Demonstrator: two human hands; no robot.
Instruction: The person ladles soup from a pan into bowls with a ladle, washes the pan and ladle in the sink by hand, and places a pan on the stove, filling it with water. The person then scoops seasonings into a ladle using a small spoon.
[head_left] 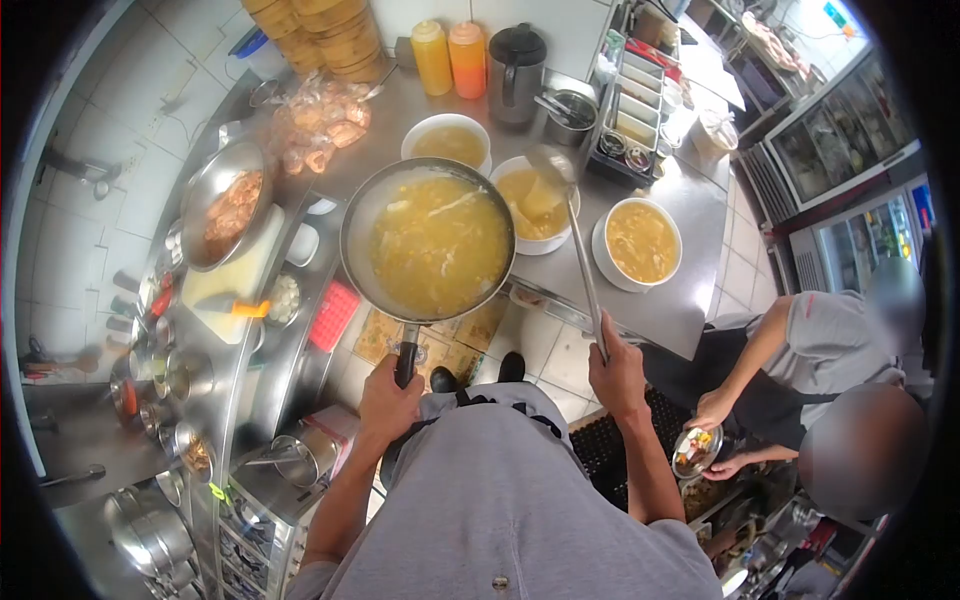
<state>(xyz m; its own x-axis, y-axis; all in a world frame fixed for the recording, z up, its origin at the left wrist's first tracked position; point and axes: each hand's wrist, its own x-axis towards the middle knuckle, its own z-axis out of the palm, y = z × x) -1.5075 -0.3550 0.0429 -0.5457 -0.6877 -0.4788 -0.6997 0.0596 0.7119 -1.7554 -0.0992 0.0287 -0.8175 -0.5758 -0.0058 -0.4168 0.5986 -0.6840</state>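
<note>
My left hand [390, 400] is wrapped round the black handle of a large pan [440, 240] of yellow soup, held over the counter's front edge. In my right hand [617, 375] is the long handle of a metal ladle [583, 260], whose head is over the middle white bowl [535, 205] of soup. Behind the pan is another white bowl [447, 140] with yellow soup. A third bowl [637, 243], filled with soup and pale pieces, stands to the right on the steel counter.
Sauce bottles [467, 60], a dark jug [516, 75] and a condiment rack [635, 110] stand at the back. To the left are a bowl of meat [232, 205] and an orange-handled knife [250, 308]. Co-workers at right; one holds a small dish [697, 450].
</note>
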